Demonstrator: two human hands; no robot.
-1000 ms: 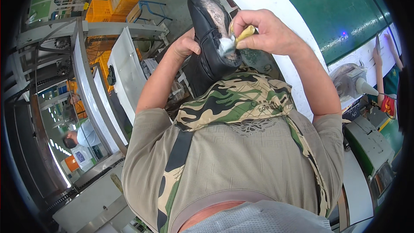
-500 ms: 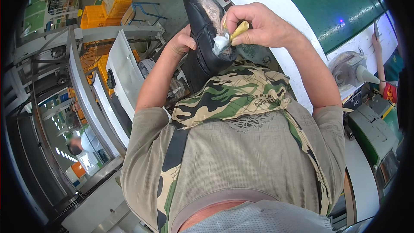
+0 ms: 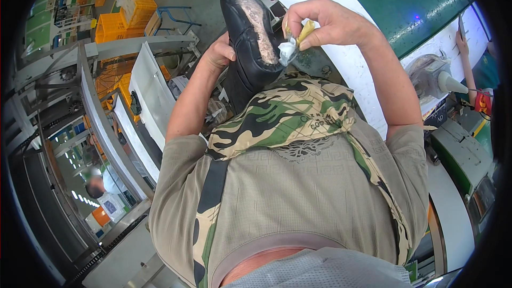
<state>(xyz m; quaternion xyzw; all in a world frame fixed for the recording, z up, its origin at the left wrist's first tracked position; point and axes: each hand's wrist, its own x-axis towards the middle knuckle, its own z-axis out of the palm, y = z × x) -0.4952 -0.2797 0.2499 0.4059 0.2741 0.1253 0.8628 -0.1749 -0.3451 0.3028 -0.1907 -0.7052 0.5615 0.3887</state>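
Note:
My left hand [image 3: 219, 53] is wrapped round the side of a black leather boot [image 3: 237, 34], its thumb showing on the near side. The boot's underside faces up, and a rough pale strip [image 3: 256, 26] runs along it towards the heel. Between the thumb and fingers of my right hand [image 3: 332, 24] is a crumpled wad, pale bluish-white [image 3: 288, 51] at its tip, with a yellow piece [image 3: 305, 31] at the fingers. The wad is beside the heel end of the boot; whether they touch I cannot tell. The lower part of the boot goes behind my camouflage apron [image 3: 288, 109].
A white-edged table with a green belt [image 3: 400, 5] curves along the right, carrying a clear container and a white-nozzled bottle [image 3: 452, 83]. Another person's hand [image 3: 462, 42] shows at far right. Metal frames [image 3: 109, 106] and yellow crates [image 3: 112, 26] stand on the left.
My right hand has moved slightly right and up, taking the wad off the boot's underside to beside its heel. The pale strip shows more fully. My left hand still grips the boot.

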